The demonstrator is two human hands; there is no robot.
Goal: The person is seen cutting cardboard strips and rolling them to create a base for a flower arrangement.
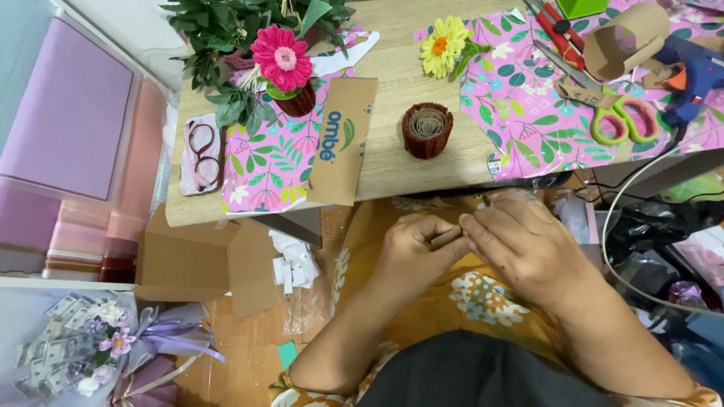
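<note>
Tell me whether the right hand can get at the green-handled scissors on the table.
Probably yes: the green-handled scissors lie uncovered ahead of the right hand, though it now pinches a small cardboard strip.

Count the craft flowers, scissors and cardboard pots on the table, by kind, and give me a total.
Craft flowers: 2, pink and yellow
Scissors: 2, red-handled and green-handled
Cardboard pots: 2, under the pink flower and empty
Total: 6
</note>
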